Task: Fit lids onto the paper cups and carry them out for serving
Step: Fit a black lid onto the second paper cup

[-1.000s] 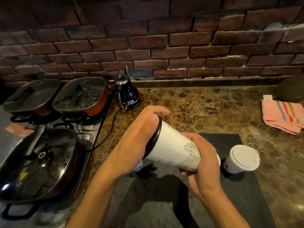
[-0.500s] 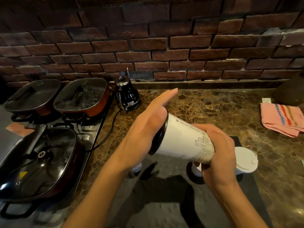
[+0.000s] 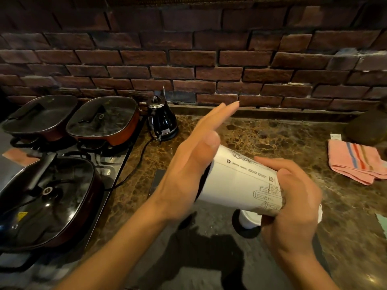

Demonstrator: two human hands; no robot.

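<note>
A tall white paper cup point(image 3: 240, 181) with line drawings lies tilted on its side in the air above the counter. My right hand point(image 3: 293, 208) grips its base end. My left hand point(image 3: 194, 162) presses its flat palm against the cup's black lid point(image 3: 204, 181), fingers straight and pointing up-right; only a sliver of the lid shows. A smaller white cup point(image 3: 250, 219) stands on the dark mat point(image 3: 209, 258) below, mostly hidden behind my right hand.
Three lidded pans point(image 3: 48, 197) sit on the stove at left, with a black kettle point(image 3: 161, 120) and its cord beside them. A pink striped cloth point(image 3: 356, 162) lies at right on the marble counter point(image 3: 272, 135). A brick wall runs behind.
My left fingers have straightened from curled over the lid to a flat palm against it. The cup has shifted right and up, and my right hand now covers the small cup.
</note>
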